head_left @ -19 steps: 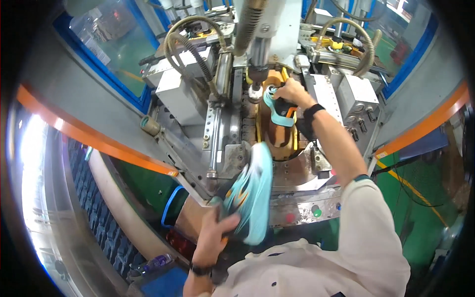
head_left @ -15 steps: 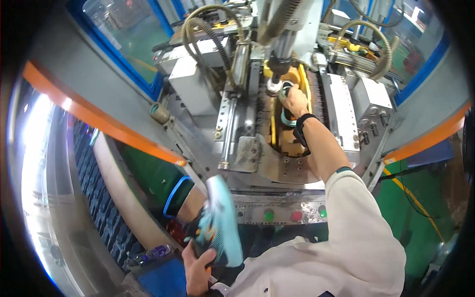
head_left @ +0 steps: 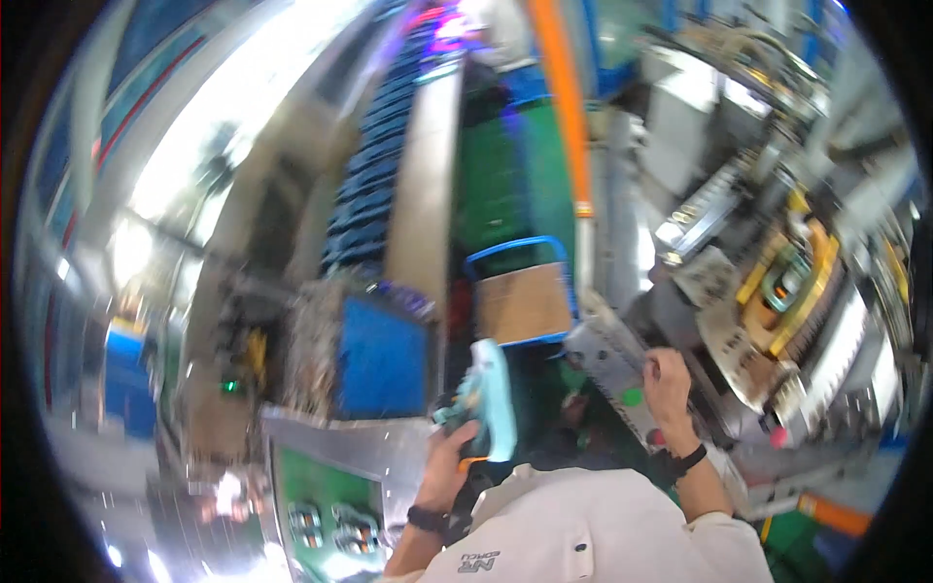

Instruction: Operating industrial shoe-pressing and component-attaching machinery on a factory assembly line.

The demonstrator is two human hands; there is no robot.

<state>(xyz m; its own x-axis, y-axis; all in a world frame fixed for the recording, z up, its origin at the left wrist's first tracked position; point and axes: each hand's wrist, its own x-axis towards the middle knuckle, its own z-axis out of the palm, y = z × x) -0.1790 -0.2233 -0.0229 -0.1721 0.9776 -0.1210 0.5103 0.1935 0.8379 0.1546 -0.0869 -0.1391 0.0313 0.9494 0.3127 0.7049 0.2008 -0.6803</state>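
Note:
My left hand [head_left: 447, 464] is closed around a light-blue sneaker [head_left: 497, 398] with dark and orange parts, gripping it at its lower end in front of my body. Over the edge of the machine's button panel [head_left: 604, 361] is my right hand [head_left: 668, 389], its fingers curled in, with nothing visible in them. A green button [head_left: 632, 397] and a red button [head_left: 656, 437] lie close to that hand. Farther right, another teal-edged shoe [head_left: 780, 288] sits between the yellow pads [head_left: 814, 282] of the machine. Blur softens much of the scene.
A cart with a blue handle [head_left: 515, 243] and a brown board [head_left: 525, 304] stands ahead. Left of it are a blue box top [head_left: 383, 356] and a conveyor with dark ridges [head_left: 364, 209]. Several shoes [head_left: 355, 530] lie on a green surface at lower left. An orange post [head_left: 564, 107] rises beside the machine.
The view has swung left, so the machine now sits at the right. My right hand has left the shoe in the machine and come back to the button panel. My left hand keeps its sneaker.

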